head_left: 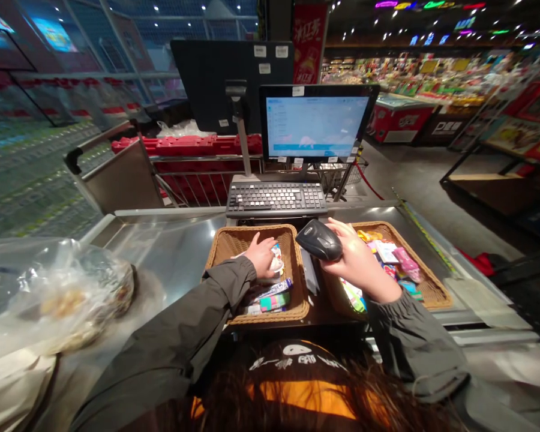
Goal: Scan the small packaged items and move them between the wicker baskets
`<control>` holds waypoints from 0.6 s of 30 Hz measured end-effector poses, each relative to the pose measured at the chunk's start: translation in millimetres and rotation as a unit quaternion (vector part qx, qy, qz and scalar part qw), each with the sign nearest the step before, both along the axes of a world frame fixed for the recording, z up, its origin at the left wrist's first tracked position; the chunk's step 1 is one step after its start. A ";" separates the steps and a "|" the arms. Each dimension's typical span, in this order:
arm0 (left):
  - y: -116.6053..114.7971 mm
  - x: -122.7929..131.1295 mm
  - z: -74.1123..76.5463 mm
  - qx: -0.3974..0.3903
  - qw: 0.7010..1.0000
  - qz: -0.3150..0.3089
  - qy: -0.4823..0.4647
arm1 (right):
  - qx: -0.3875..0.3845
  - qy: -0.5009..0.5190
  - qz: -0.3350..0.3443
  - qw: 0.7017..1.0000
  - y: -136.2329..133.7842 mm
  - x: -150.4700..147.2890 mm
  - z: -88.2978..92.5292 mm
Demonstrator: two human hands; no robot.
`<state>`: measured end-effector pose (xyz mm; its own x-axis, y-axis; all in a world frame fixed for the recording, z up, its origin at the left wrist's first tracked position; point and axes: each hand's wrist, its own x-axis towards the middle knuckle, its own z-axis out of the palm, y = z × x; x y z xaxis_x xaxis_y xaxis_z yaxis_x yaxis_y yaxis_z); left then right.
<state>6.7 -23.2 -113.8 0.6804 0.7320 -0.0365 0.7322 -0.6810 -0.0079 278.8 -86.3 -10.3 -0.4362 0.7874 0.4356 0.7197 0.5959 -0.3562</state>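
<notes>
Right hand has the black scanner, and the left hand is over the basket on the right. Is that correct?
Not quite: the head view shows the left hand over the left basket, not the right one. The right hand does have the black scanner.

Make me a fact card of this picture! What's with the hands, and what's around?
Left hand: inside brown woven rectangular left basket; grip unclear
In left basket: small colourful packets
Right hand: holding black plastic handheld scanner
Right basket: brown, woven, rectangular; holds colourful packages
Behind baskets: black rectangular keyboard, black-framed lit monitor
</notes>
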 end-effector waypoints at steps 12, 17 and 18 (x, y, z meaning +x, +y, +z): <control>0.4 12.8 -1.9 -0.035 0.999 -0.020 -0.028 | -0.008 0.020 -0.037 0.999 -4.4 22.0 -5.9; 4.3 34.8 22.3 0.012 0.994 -0.053 -0.098 | 0.003 0.039 -0.151 0.988 -13.8 62.8 -9.6; 3.7 42.7 26.7 0.017 0.991 -0.067 -0.110 | 0.011 0.043 -0.180 0.983 -16.7 73.7 -11.2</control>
<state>49.4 -19.5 -87.1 0.7603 0.6326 0.1474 0.6217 -0.7744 0.1174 352.4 -103.0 -21.5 -0.0918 0.8738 0.4775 0.8532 0.3163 -0.4147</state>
